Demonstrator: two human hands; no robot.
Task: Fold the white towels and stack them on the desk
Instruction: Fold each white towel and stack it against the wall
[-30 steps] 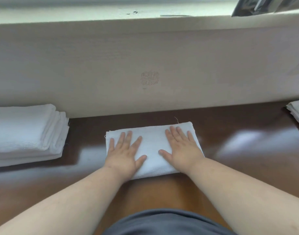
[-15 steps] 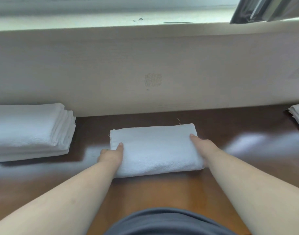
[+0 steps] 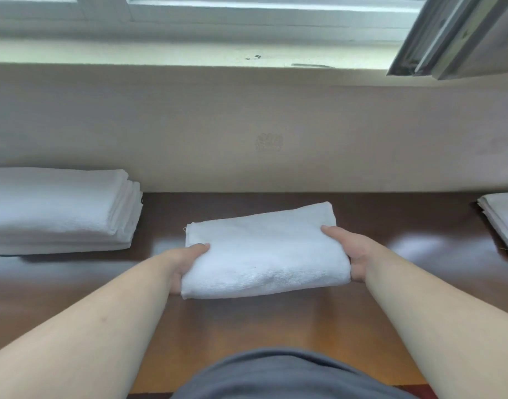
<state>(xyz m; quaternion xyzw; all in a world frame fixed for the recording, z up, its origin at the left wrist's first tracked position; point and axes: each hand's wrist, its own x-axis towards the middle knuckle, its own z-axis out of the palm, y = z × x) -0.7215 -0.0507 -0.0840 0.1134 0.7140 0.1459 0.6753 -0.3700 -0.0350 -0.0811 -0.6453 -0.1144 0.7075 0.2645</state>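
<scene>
White terry towel [image 3: 264, 251], folded into a thick rectangle, is gripped at both short ends at frame centre. Left hand [image 3: 186, 264] is clamped on the left end, thumb on top, fingers hidden underneath. Right hand [image 3: 352, 254] is clamped on the right end the same way, thumb on top.

Change vs 1 s ago: both palms were then pressed flat on top of the towel, smoothing it; half a sec ago they were shifted out to the ends. Now the towel appears raised slightly off the desk [image 3: 275, 326], right end tilted up toward the back, though a clear gap underneath can't be confirmed. Judged meaning: folding of this piece is done, and the carry to a pile is under way.

Stack [image 3: 60, 208] of folded towels is seen at mid left, several layers, edges roughly aligned, well apart from the held one. It is judged the likely destination, so a leftward move is expected. A 2nd pile [image 3: 503, 220], thinner and flatter, is cut off at the mid right edge; whether folded or unfolded can't be told.

Surface: dark brown glossy wood, window glare reflected on both sides. Behind it, a pale beige wall [image 3: 247, 125] with a faint smudge mark at centre. Window sill [image 3: 189, 53] and frame run along the top; an open sash is seen at upper right. Grey clothing is visible at bottom centre.
</scene>
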